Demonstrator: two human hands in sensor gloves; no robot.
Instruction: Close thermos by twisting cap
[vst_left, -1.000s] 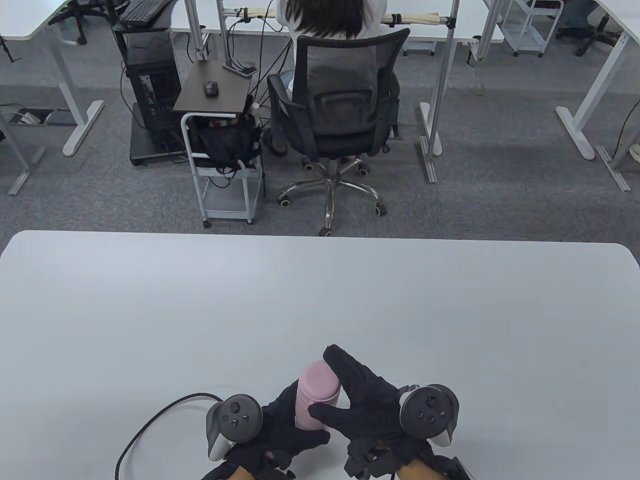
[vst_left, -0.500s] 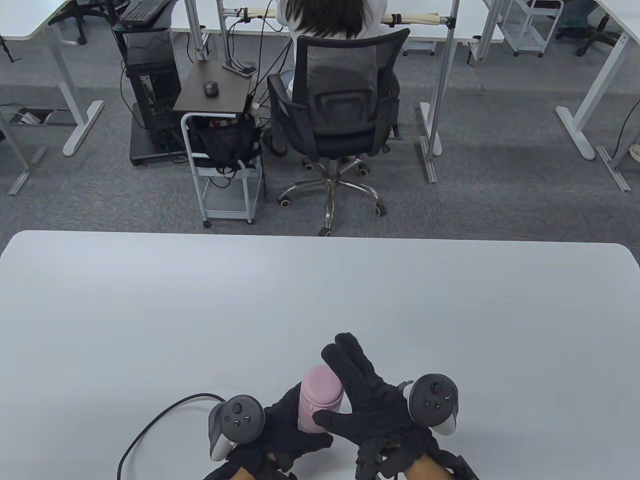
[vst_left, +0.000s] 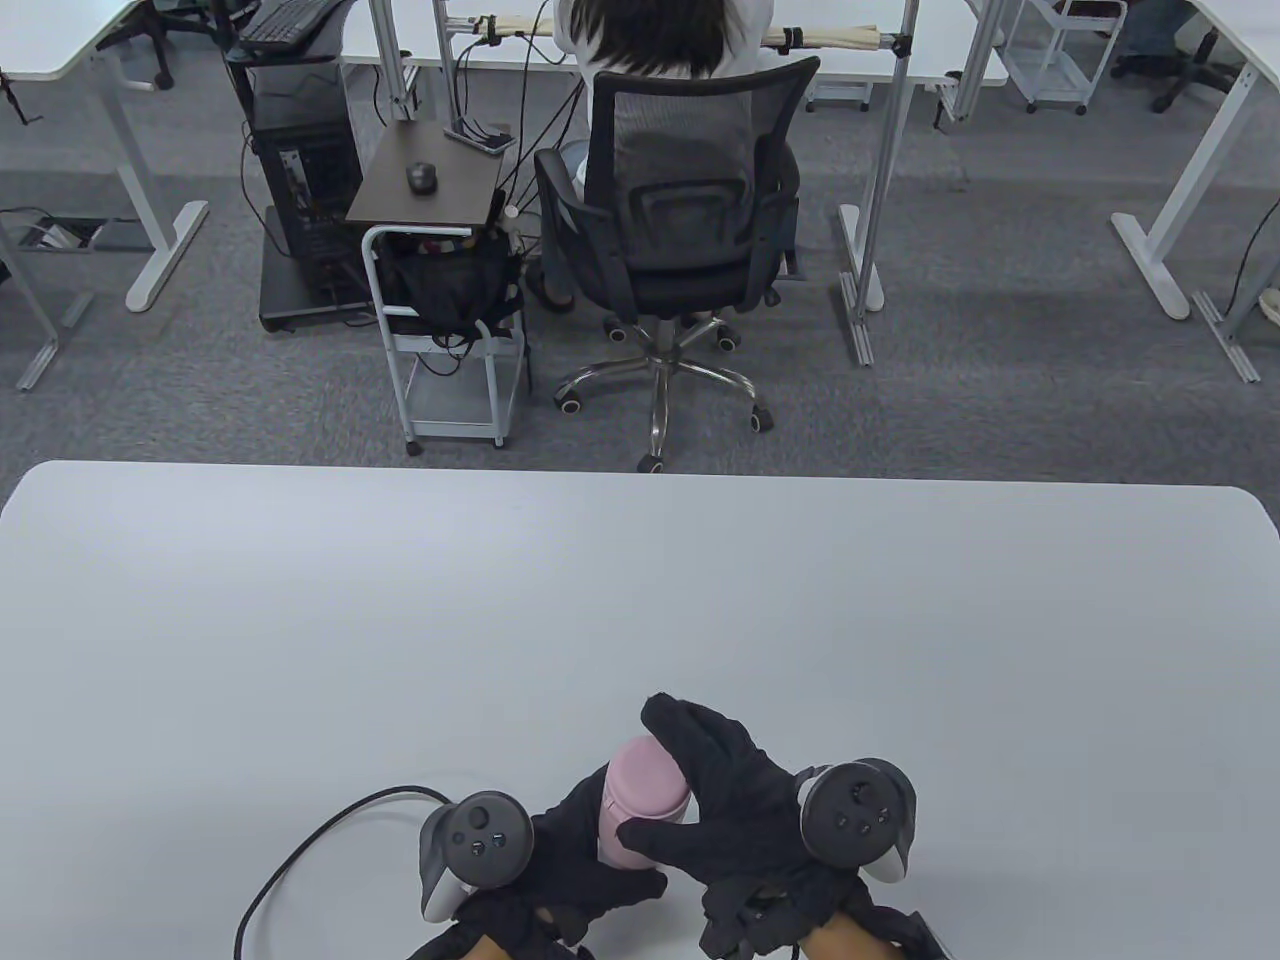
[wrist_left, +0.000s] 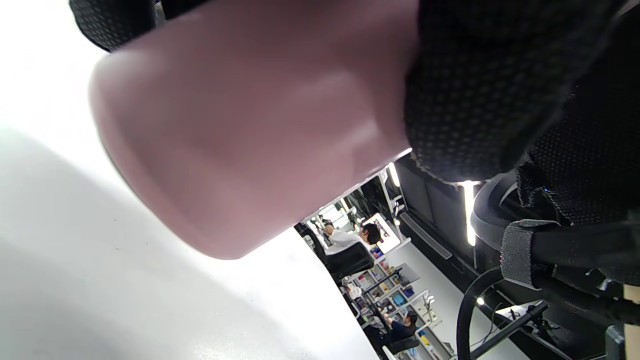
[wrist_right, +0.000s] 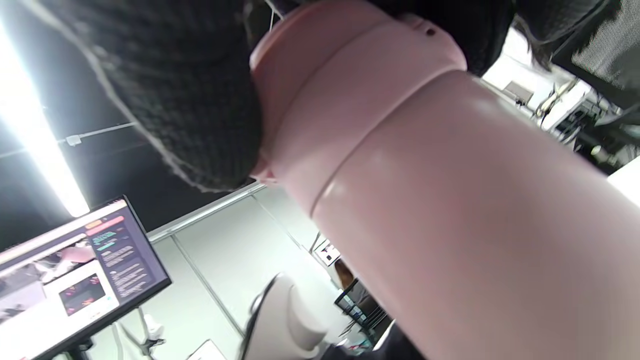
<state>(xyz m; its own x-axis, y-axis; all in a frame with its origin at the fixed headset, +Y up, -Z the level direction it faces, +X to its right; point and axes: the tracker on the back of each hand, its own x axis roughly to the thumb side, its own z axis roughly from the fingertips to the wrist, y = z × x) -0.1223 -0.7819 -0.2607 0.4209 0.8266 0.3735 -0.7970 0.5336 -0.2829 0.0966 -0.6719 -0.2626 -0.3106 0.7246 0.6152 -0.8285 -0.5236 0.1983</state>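
Writing that can be read is nowhere on the pink thermos (vst_left: 640, 805); its smooth body shows no label or brand, and the text on the monitor (wrist_right: 75, 280) in the right wrist view is too small and blurred to make out. The thermos stands upright at the near edge of the white table (vst_left: 640, 600), near the middle, between the two gloved hands. Its cap (wrist_right: 345, 75) sits on top of the body with a thin seam between them, so what the thermos holds is hidden.

The left hand (vst_left: 575, 860) wraps around the lower body of the thermos from the left, fingers curled about it. The right hand (vst_left: 735, 800) reaches over from the right, thumb on the near side of the cap and fingers round the far side, clasping it. In the left wrist view the base of the thermos looks lifted just off the tabletop, though this is hard to tell. A black cable (vst_left: 300, 860) loops on the table to the left of the left hand.

Beyond the far edge of the table, a person sits in a black mesh chair (vst_left: 680, 210), back turned.
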